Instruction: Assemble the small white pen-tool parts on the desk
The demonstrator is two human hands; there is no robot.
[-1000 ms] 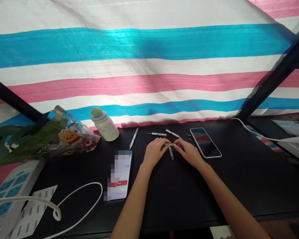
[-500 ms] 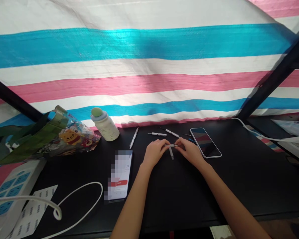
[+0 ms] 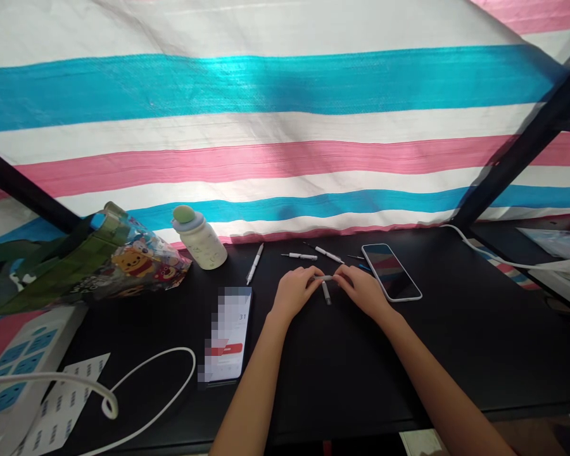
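Note:
Between my two hands, just above the black desk (image 3: pixel 342 361), is a slim whitish pen part (image 3: pixel 327 278). My left hand (image 3: pixel 295 288) pinches its left end, and the fingers of my right hand (image 3: pixel 358 285) close on its right end. Its tips are hidden by my fingers. Just below it a short grey-white pen piece (image 3: pixel 326 293) lies on the desk. Beyond my hands lie two white pen pieces with thin dark ends, one level (image 3: pixel 303 256) and one slanting (image 3: pixel 329 254). A white pen (image 3: pixel 255 263) rests farther left.
A phone with a lit screen (image 3: pixel 230 335) lies left of my left forearm, a dark-screened phone (image 3: pixel 392 272) right of my right hand. A bottle (image 3: pixel 199 237), a cartoon bag (image 3: pixel 133 259), a power strip (image 3: pixel 23 361) and a looping white cable (image 3: pixel 193 373) are at the left.
My right fingers have closed in slightly on the pen part, covering the tip that showed at its right end. My left hand has hardly moved.

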